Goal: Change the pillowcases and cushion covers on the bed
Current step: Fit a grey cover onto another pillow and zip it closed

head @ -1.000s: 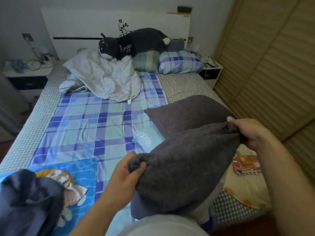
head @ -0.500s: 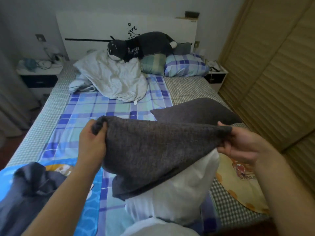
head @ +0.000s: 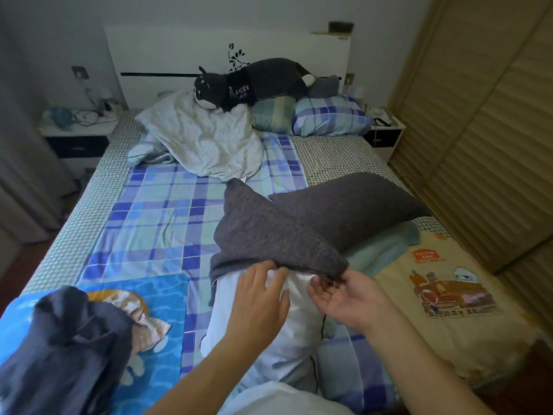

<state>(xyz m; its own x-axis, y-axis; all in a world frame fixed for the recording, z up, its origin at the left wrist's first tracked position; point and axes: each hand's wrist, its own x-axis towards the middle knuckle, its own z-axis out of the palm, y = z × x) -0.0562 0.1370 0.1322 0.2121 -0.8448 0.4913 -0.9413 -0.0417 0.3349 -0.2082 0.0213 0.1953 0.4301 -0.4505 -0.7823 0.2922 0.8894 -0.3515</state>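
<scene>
A grey knitted cushion cover [head: 269, 232] lies over the far end of a white pillow insert [head: 287, 333] that points toward me on the plaid bed sheet [head: 161, 217]. My left hand [head: 257, 298] rests flat on the white insert, fingers spread, fingertips at the cover's hem. My right hand [head: 347, 298] is palm up and pinches the hem of the grey cover at its right corner. A second grey cushion [head: 353, 202] lies just behind, touching the cover.
A dark plush cat [head: 251, 82], a crumpled white pillow [head: 206, 139] and plaid pillows [head: 329, 115] sit at the headboard. Dark blue cloth [head: 59, 339] lies on a blue cartoon cover [head: 161, 298] front left; a cream printed cover [head: 443, 298] front right. Slatted wardrobe doors [head: 478, 130] line the right side.
The grey cover, held stretched in the air by both hands, now lies farther up the insert. My left hand has let go and dropped onto the white insert; more white shows.
</scene>
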